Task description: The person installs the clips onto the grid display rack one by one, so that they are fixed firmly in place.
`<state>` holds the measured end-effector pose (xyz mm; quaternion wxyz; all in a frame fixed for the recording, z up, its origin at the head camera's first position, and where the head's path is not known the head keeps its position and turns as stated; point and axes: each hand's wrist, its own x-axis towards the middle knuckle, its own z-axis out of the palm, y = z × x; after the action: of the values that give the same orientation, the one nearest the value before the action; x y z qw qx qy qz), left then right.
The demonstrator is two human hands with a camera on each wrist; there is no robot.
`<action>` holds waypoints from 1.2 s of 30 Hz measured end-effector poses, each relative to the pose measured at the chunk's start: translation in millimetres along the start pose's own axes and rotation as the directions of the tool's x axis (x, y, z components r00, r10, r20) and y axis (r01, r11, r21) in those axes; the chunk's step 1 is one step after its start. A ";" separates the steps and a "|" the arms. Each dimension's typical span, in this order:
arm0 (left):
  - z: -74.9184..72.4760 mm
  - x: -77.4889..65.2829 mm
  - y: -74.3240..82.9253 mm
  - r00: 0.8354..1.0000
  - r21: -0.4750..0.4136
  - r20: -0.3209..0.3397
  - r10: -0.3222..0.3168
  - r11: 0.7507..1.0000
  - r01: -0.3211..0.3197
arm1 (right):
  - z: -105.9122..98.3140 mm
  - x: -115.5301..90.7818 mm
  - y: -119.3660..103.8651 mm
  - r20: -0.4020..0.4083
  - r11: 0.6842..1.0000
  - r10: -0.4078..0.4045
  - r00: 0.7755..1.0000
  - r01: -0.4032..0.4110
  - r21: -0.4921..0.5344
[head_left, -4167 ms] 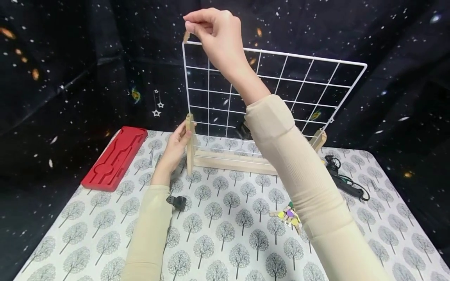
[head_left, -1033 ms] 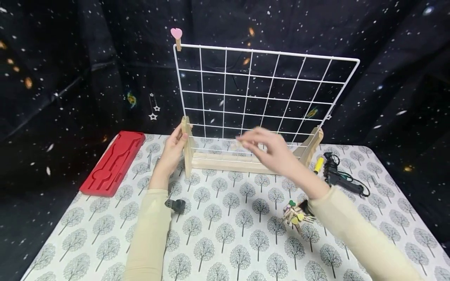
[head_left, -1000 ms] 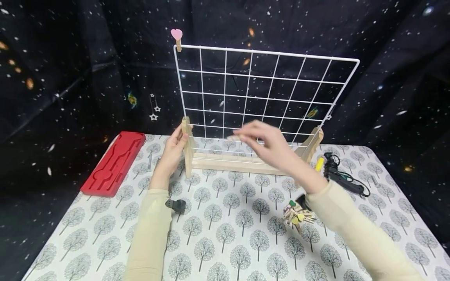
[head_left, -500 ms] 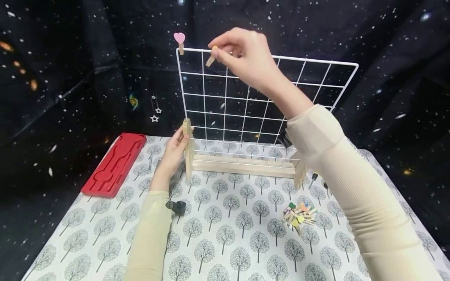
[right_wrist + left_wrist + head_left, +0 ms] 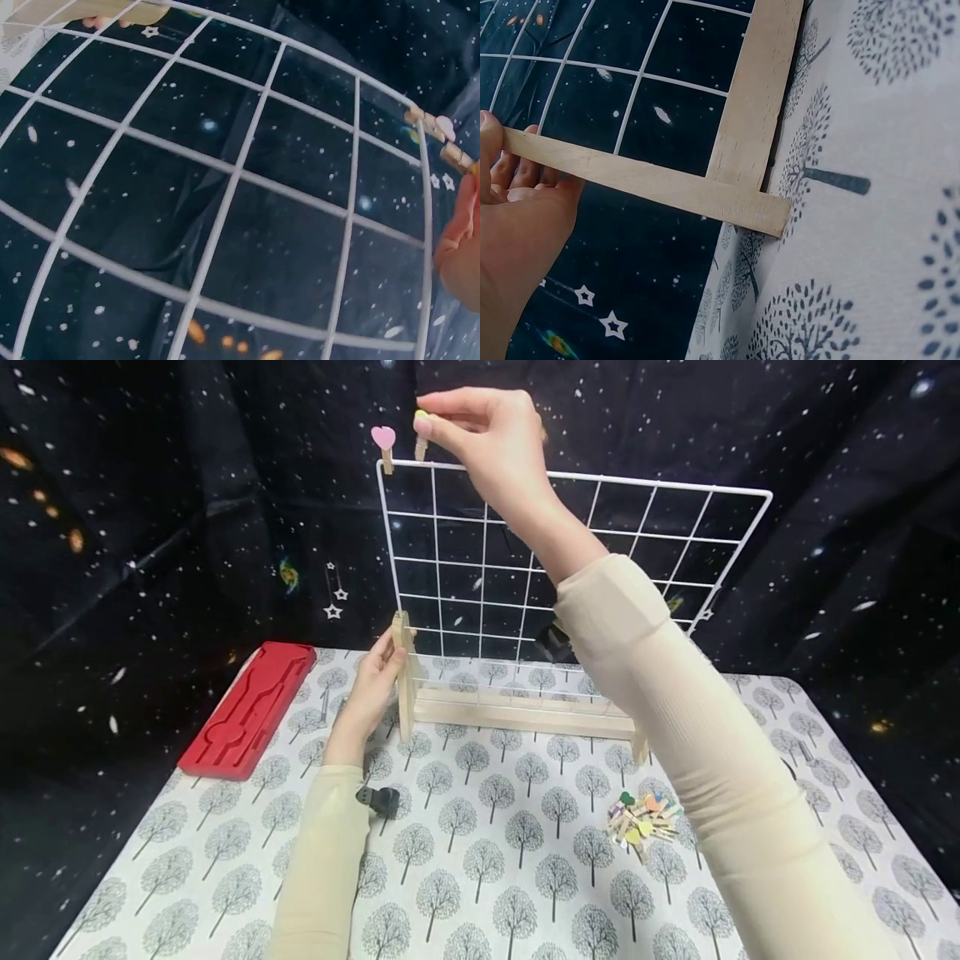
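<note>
My right hand (image 5: 501,453) pinches a small wooden clothespin (image 5: 421,447) with a yellow top, tip pointing down at the top wire of a white grid panel (image 5: 660,486). In the right wrist view this clothespin (image 5: 455,157) sits close to the wire; whether it touches is unclear. Left of it, a clothespin with a pink heart (image 5: 383,439) stands clipped at the grid's upper left corner. My left hand (image 5: 372,683) grips the left wooden upright (image 5: 406,689) of the stand; in the left wrist view, thumb and fingers lie on either side of this upright (image 5: 622,166).
A pile of clothespins (image 5: 641,822) with coloured hearts lies on the tree-patterned cloth (image 5: 480,893), front right. A red moulded tray (image 5: 243,718) lies at the left. The stand's wooden crossbar (image 5: 517,714) runs behind. My right forearm hides the right upright's upper part.
The pink-heart clothespin, earlier hidden by my right hand, now stands on the corner. My right hand has carried another clothespin up and left to the top wire. My left hand stays put.
</note>
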<state>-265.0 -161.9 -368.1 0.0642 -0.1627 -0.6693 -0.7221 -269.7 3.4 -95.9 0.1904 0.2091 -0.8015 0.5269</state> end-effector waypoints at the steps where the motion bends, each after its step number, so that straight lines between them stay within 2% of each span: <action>1: -0.7 0.2 0.7 1.000 -0.003 0.002 0.000 1.000 0.000 | 2.6 1.8 -2.2 -0.005 1.000 -0.002 1.000 0.002 -0.008; 8: -1.4 -1.9 4.0 1.000 -0.005 -0.001 -0.015 1.000 0.015 | 14.5 8.6 -4.7 -0.040 0.992 -0.068 0.997 0.063 -0.111; 14: -0.7 -3.3 5.2 1.000 -0.002 -0.010 -0.014 1.000 0.014 | 15.8 6.2 -0.8 -0.045 0.974 -0.132 0.990 0.121 -0.190; 23: 6.5 -2.6 5.1 1.000 0.006 0.022 -0.017 1.000 0.017 | 6.1 -1.4 1.6 -0.020 0.967 -0.104 0.994 0.097 -0.238; 28: 7.2 -2.7 5.9 1.000 0.001 0.012 -0.017 1.000 0.017 | 8.5 -4.7 1.1 0.001 0.950 -0.132 0.991 0.127 -0.287; 33: 7.0 -4.1 6.6 1.000 -0.011 0.010 -0.028 1.000 0.028 | 10.0 -7.7 4.2 0.004 0.952 -0.139 0.990 0.135 -0.275; 36: 5.8 -4.6 6.1 0.999 0.004 0.005 -0.037 0.999 0.037 | 9.4 -13.5 7.0 -0.005 0.942 -0.176 0.984 0.167 -0.291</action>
<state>-258.0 -157.3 -363.6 0.0492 -0.1519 -0.6737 -0.7215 -262.9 -1.0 -111.9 0.2766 0.2397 -0.8456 0.3886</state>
